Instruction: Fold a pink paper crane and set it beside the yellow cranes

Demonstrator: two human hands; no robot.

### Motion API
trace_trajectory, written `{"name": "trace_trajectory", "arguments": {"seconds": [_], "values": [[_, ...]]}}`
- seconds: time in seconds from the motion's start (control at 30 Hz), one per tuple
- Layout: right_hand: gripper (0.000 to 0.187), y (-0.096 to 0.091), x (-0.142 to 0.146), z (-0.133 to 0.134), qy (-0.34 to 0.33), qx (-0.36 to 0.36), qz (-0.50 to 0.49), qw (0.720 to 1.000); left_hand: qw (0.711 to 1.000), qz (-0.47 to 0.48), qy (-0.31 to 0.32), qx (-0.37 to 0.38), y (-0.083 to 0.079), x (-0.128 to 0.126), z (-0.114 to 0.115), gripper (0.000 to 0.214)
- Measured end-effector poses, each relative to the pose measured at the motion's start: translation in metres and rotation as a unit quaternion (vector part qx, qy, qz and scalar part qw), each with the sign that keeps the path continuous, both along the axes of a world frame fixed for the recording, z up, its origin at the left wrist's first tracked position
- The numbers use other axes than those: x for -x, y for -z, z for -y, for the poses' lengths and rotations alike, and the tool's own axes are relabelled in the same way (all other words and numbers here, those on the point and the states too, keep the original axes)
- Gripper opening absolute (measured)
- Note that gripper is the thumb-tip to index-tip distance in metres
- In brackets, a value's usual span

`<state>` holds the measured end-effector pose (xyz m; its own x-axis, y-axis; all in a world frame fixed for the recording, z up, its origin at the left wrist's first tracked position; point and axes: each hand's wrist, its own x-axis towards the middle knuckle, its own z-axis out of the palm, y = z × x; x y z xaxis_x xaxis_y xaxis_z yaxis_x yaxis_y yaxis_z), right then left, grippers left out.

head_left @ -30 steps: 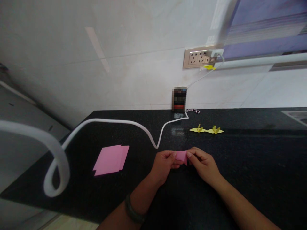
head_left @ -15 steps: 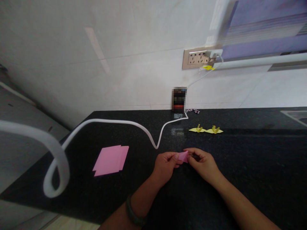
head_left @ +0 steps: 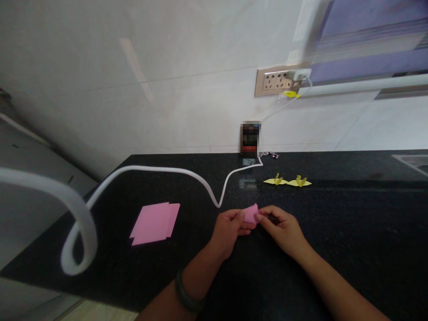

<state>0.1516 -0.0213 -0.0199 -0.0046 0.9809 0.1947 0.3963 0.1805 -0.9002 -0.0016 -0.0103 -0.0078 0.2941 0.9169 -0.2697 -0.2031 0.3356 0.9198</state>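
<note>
Between my two hands is a small folded piece of pink paper (head_left: 250,214), held just above the black countertop. My left hand (head_left: 229,229) pinches its left side between thumb and fingers. At its right edge, the thumb and index finger of my right hand (head_left: 280,224) close on the paper. Farther back lie two folded yellow paper cranes, a left crane (head_left: 276,180) and a right crane (head_left: 299,182), their wing tips touching or nearly so. Off to the left rests a stack of flat pink paper sheets (head_left: 154,224), slightly fanned.
A thick white cable (head_left: 174,170) loops across the left of the black countertop (head_left: 351,232) toward a blurred-out upright device (head_left: 250,139) against the wall. Above it, a socket panel (head_left: 267,81) carries a white plug (head_left: 299,74). A beaded strand (head_left: 272,155) lies by the device.
The pink paper has turned in my fingers and now shows a broader face. My left hand has shifted slightly left, and my right fingertips have come in over the paper's right edge.
</note>
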Motion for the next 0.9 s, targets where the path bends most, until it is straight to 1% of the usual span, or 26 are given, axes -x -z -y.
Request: {"name": "trace_trajectory", "arguments": {"seconds": [0.07, 0.17, 0.27, 0.33, 0.43, 0.53, 0.63, 0.7, 0.8, 0.9], "values": [[0.015, -0.001, 0.0, 0.0, 0.007, -0.011, 0.003, 1.0, 1.0, -0.015, 0.018, -0.011, -0.001, 0.0, 0.001, 0.04], [0.017, -0.002, 0.0, 0.0, 0.018, 0.006, -0.026, 0.999, 0.998, -0.04, 0.045, -0.026, 0.0, -0.002, 0.002, 0.035], [0.019, -0.002, -0.002, 0.0, 0.018, 0.031, -0.054, 0.998, 0.996, -0.072, 0.041, -0.034, 0.001, -0.004, 0.004, 0.019], [0.018, -0.002, -0.002, 0.0, 0.011, 0.028, -0.057, 0.998, 0.995, -0.085, 0.036, -0.04, 0.001, -0.004, 0.004, 0.015], [0.014, -0.004, -0.002, 0.0, -0.009, -0.009, -0.036, 0.999, 0.995, -0.078, 0.039, -0.042, 0.001, -0.004, 0.004, 0.015], [0.013, -0.01, 0.0, 0.001, -0.056, -0.047, -0.006, 0.997, 0.997, -0.064, 0.034, -0.034, 0.0, -0.004, 0.003, 0.017], [0.019, -0.015, 0.0, 0.003, -0.117, -0.079, 0.028, 0.99, 0.999, -0.035, 0.027, -0.032, 0.0, -0.002, 0.002, 0.019], [0.024, -0.016, 0.0, 0.004, -0.144, -0.107, 0.058, 0.982, 0.999, -0.015, 0.015, -0.033, 0.0, -0.002, 0.001, 0.021], [0.03, -0.013, -0.002, 0.004, -0.157, -0.139, 0.107, 0.972, 1.0, 0.0, -0.01, -0.025, 0.001, -0.001, 0.0, 0.024], [0.032, -0.012, -0.002, 0.004, -0.161, -0.156, 0.132, 0.966, 1.0, 0.004, -0.015, -0.023, 0.003, -0.001, -0.001, 0.028]]}}
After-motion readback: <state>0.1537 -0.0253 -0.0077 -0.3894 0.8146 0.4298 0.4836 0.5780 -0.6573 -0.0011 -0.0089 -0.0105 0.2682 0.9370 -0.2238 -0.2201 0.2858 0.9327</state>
